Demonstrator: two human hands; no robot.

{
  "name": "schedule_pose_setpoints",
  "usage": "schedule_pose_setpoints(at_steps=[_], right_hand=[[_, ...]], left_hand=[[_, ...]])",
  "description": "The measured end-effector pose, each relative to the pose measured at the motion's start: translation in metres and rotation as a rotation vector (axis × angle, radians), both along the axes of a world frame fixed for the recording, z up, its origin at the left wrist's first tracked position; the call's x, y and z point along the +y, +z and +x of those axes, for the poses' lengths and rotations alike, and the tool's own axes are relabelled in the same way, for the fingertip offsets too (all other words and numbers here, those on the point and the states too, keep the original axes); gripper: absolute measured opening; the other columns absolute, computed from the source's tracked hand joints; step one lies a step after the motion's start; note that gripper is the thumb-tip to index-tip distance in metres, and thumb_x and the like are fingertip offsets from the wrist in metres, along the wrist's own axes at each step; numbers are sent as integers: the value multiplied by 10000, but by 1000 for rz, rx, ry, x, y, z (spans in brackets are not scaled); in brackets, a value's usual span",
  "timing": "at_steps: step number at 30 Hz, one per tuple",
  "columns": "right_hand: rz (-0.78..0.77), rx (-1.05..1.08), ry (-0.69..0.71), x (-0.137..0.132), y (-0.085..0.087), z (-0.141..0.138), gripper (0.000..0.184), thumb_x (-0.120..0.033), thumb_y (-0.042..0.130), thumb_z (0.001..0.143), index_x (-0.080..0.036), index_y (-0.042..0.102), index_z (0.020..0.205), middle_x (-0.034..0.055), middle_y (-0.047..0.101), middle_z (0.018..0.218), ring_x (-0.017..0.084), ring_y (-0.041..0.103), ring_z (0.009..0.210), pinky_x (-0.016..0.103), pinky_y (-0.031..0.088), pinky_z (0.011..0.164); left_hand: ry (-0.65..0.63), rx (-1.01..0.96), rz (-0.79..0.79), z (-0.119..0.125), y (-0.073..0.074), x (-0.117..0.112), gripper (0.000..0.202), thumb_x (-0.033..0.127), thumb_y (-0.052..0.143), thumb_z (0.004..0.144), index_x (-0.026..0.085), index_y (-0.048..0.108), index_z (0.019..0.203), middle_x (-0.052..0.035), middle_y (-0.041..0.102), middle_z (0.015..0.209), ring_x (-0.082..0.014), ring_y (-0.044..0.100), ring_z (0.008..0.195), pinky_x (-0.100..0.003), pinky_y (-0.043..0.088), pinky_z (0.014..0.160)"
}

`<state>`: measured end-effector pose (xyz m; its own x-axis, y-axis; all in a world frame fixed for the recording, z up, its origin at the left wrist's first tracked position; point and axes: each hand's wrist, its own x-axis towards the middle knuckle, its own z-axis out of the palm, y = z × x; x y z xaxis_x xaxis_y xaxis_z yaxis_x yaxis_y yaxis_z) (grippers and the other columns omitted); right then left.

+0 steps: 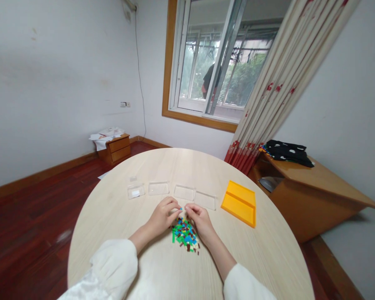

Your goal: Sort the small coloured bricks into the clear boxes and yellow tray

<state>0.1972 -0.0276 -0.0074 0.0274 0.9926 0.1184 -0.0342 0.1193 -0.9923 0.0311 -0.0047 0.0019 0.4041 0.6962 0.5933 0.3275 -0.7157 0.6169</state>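
Note:
A loose pile of tiny building bricks (pixel 185 234) in green, blue, brown, yellow and white lies on the round pale wooden table (pixel 156 258). Over the pile's far left edge, my left hand (pixel 166 211) is closed in a pinch, with a small blue brick (pixel 181 209) at its fingertips. My right hand (pixel 200 216) is pinched too, close by on the right; whatever its fingers hold is too small to tell. Beyond my hands stands a row of clear plastic trays, among them a left one (pixel 158 188), a middle one (pixel 184 192) and a right one (pixel 205 200).
An open yellow case (pixel 240 204) lies at the table's right. At far left are a small clear box (pixel 135 191) with a white piece inside and a tiny clear item (pixel 133 178). A wooden cabinet (pixel 318 187) stands beyond the right edge. Someone (pixel 210 81) is behind the window.

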Motion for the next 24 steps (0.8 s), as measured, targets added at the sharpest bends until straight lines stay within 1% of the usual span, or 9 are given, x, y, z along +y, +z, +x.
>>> schedule_pose_setpoints(at_steps=[2,4,8,14,18,20,22,24], right_hand=[[8,-40,-92,3,-2,3,342,-493,677,644,-154,632,664,-1,568,599,125,482,558,244,392,545],[24,-83,-141,5,-5,6,333,-483,670,641,-154,619,648,3,562,588,131,483,558,245,388,537],[39,-145,-136,8,-8,8,287,-443,648,652,-160,610,619,-2,548,562,134,480,547,255,390,547],[47,-147,-142,9,-9,9,258,-413,644,650,-161,612,608,0,568,588,138,512,565,267,419,579],[45,-151,-157,10,-10,10,244,-397,654,646,-157,629,612,10,597,616,145,538,604,277,441,618],[40,-146,-139,11,-12,10,226,-378,653,651,-156,634,620,14,604,623,144,541,599,278,447,614],[37,-146,-100,12,-13,12,196,-350,648,660,-155,645,637,19,614,649,141,547,599,278,453,612],[41,-169,-48,12,-14,15,157,-313,646,660,-158,667,670,28,631,695,144,562,628,281,461,626]], left_hand=[[69,-10,-9,2,-2,7,151,236,523,839,172,646,778,-58,590,795,-170,548,796,-297,448,736],[150,-6,-11,4,-6,17,151,222,518,836,166,638,763,-60,595,789,-179,549,799,-308,441,745],[267,47,8,8,-12,40,146,187,518,824,158,643,753,-62,607,782,-192,544,796,-325,430,752],[344,77,38,18,-16,62,133,167,534,812,146,648,747,-63,608,775,-200,542,795,-335,427,759],[352,121,33,24,-21,69,131,148,536,800,149,665,773,-68,610,796,-208,542,819,-342,428,778],[347,140,22,24,-24,70,153,151,527,805,144,675,844,-73,605,804,-212,540,827,-347,429,786],[361,143,15,23,-27,70,232,153,513,811,143,657,993,-75,592,830,-213,533,840,-351,431,794],[391,119,19,21,-29,69,350,155,503,813,158,586,1153,-77,573,884,-210,521,866,-354,429,812]])
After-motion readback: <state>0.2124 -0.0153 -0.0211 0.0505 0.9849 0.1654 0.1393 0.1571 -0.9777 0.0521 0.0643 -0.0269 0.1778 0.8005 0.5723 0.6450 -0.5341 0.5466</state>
